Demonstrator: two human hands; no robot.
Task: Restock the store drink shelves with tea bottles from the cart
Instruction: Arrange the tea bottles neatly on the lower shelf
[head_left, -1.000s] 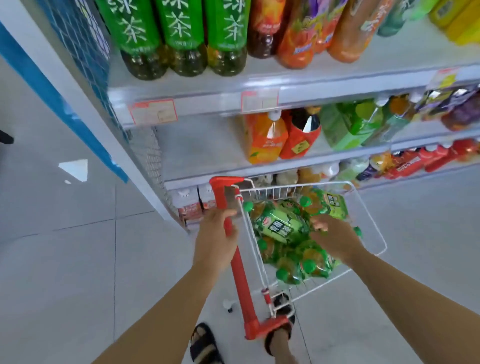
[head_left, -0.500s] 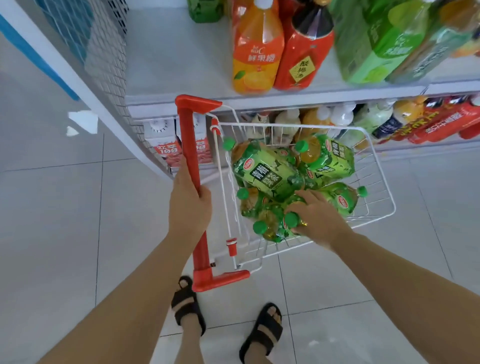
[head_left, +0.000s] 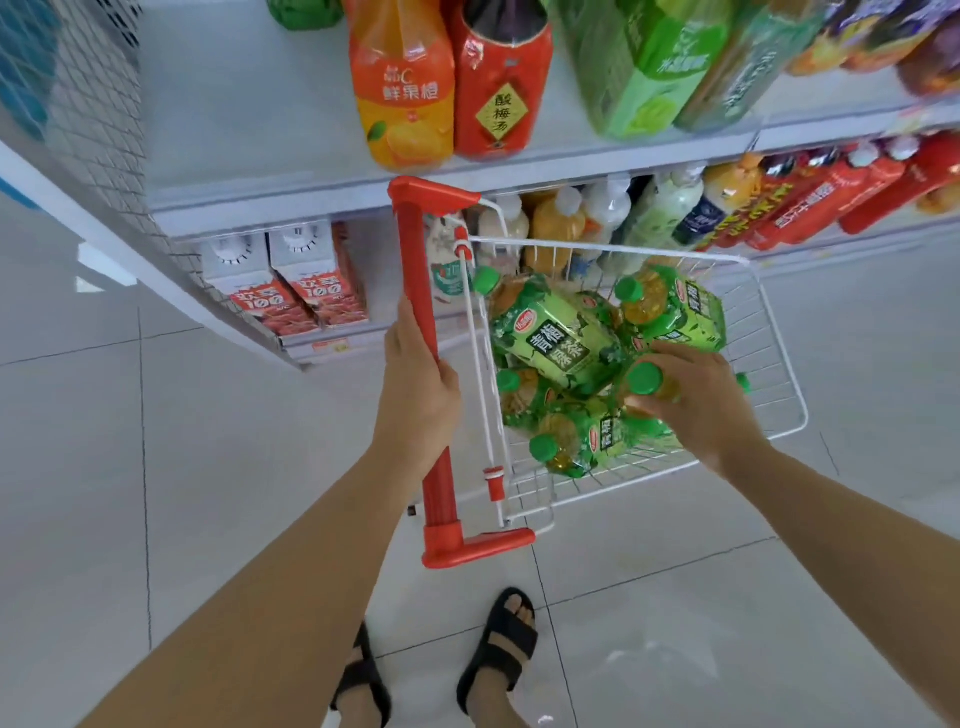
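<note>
Your left hand has a clenched grip on the red handle of the cart — the fingers are wrapped round the bar. Your right hand is down in the wire basket, and its grip is closed on one tea bottle. The fingers curl round its neck and shoulder, and the green cap shows between thumb and first finger. The body of this bottle is hidden under your palm. The other tea bottles lie in a heap in the basket, touching each other. The cart stands just beside the shelf, where an orange juice bottle and a red plum drink bottle stand side by side.

Compared with half a second ago, the left hand keeps the same hold on the handle. The right hand is now further in over the heap. The cap — before low, close beside another cap — now stands clear of the others.
</note>
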